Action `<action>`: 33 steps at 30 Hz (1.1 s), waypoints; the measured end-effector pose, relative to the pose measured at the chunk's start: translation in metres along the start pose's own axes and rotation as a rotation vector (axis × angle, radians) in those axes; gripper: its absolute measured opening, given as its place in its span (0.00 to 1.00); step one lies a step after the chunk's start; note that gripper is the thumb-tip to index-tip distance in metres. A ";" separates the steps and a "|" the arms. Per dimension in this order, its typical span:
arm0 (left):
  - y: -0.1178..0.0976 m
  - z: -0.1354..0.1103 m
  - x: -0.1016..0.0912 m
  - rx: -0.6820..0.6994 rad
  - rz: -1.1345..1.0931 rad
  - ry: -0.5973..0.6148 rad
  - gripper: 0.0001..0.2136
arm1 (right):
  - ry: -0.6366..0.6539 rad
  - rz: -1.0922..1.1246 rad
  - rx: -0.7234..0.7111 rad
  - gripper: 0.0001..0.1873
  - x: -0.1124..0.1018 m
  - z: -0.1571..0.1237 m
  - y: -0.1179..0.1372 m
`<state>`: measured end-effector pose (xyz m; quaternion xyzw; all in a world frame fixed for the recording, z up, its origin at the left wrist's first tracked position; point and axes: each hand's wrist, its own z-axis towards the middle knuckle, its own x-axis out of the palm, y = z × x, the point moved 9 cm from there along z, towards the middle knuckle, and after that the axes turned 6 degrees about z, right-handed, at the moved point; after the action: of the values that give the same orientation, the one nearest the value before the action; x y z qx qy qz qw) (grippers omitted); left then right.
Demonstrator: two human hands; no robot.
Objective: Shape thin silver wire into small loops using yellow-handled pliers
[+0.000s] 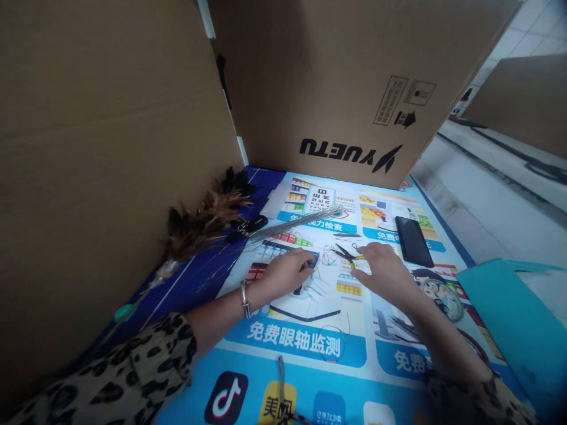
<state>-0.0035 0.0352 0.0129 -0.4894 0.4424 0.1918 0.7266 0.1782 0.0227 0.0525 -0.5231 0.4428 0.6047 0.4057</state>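
My right hand (384, 273) grips a small pair of pliers (344, 254) by its yellow handles, and the dark jaws point left with a gap between them. To the left, my left hand (290, 273) is closed with its fingertips pinched close to the printed mat. Whatever is in that pinch is too thin to make out. A tangle of thin wire (328, 256) lies between the two hands, near the pliers' jaws. Short loose wire pieces (315, 289) are scattered just below. Behind the hands, a bundle of long straight silvery wires (296, 223) lies slantwise.
Cardboard walls (354, 71) stand at the back and left. Brown feathers (208, 215) and a black fob (254, 224) lie left. A black phone (413, 241) and a clear round roll (452, 302) are right, beside a teal sheet (509, 319). A grey cord (281, 383) lies in front.
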 end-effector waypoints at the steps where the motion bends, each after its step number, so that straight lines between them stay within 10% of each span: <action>1: 0.000 0.000 0.000 -0.003 0.011 0.004 0.06 | 0.046 -0.016 -0.004 0.25 0.005 -0.001 -0.004; 24: -0.005 -0.002 0.004 -0.006 0.155 -0.001 0.05 | 0.026 -0.056 0.080 0.18 0.022 0.002 0.002; 33: 0.005 -0.001 -0.005 -0.041 -0.109 -0.079 0.03 | 0.018 -0.173 0.116 0.16 0.019 -0.004 0.012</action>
<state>-0.0102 0.0370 0.0146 -0.5196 0.3823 0.1802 0.7426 0.1660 0.0158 0.0342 -0.5404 0.4339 0.5361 0.4819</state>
